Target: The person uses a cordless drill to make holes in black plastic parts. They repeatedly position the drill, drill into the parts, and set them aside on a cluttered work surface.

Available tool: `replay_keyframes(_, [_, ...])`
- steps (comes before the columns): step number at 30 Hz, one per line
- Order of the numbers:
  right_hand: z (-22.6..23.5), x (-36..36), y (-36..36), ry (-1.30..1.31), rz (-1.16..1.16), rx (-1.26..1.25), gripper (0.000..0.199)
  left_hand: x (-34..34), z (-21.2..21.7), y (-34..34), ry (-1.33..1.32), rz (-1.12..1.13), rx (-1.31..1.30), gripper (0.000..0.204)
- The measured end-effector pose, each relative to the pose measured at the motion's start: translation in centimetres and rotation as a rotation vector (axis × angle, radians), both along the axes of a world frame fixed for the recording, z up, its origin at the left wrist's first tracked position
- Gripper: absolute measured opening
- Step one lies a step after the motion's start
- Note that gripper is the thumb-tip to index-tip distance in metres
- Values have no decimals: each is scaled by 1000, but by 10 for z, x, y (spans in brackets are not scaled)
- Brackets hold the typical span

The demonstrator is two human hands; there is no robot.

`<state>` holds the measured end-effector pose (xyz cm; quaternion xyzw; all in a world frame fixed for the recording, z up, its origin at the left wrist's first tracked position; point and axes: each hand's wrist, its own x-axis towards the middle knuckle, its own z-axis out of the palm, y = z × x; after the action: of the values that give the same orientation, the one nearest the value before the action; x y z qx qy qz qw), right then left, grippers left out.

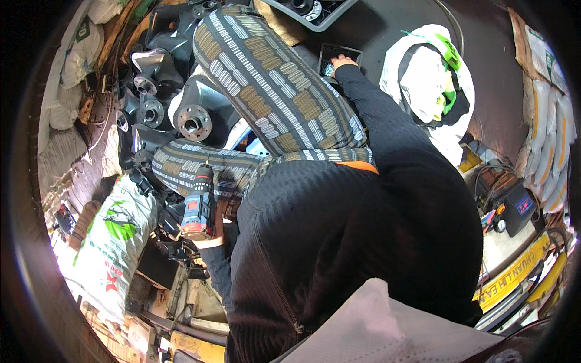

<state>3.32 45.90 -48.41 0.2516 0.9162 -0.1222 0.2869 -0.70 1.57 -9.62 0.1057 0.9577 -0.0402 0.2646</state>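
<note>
At my left side, my left hand [219,235] is wrapped round the grip of a blue and black cordless drill [198,209]. Its bit points up, away from me, over my lap; most of the fingers are behind the tool. My right arm stretches far forward, and my right hand [342,62] is in a small black box [350,51] on the floor. Its fingers curl down onto small shiny metal pieces [328,68], which look like screws. Whether a piece is pinched there is hidden. My patterned trouser legs [272,78] lie between both hands.
Several dark funnel-shaped parts with round drilled flanges [194,122] are heaped ahead on the left. A grey bin [324,23] stands beyond the box. White bags lie right [417,78] and left [115,242]. Behind on the right is a dark machine [505,193] with cables.
</note>
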Motion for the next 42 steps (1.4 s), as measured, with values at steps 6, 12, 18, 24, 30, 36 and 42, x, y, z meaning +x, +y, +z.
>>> replay_keyframes(6, [-8,0,0,16,179,35,27,3,0,7,-27,14,-22,57])
replay_keyframes(12, [-14,-5,2,4,59,-66,27,6,1,11,-33,19,-29,56])
replay_keyframes(18, [6,-6,18,105,-505,-378,20,11,-12,-2,-15,-31,-40,57])
replay_keyframes(24, [24,4,30,373,-1368,-1021,10,18,-22,-8,154,-167,31,50])
replay_keyframes(30, [26,19,47,435,-1564,-1439,23,23,-17,-1,167,-157,99,47])
replay_keyframes(36, [27,21,40,453,-1603,-1412,21,27,-19,-5,193,-152,167,44])
replay_keyframes(42, [87,10,33,594,-1463,-1817,23,24,-10,-13,220,-166,363,42])
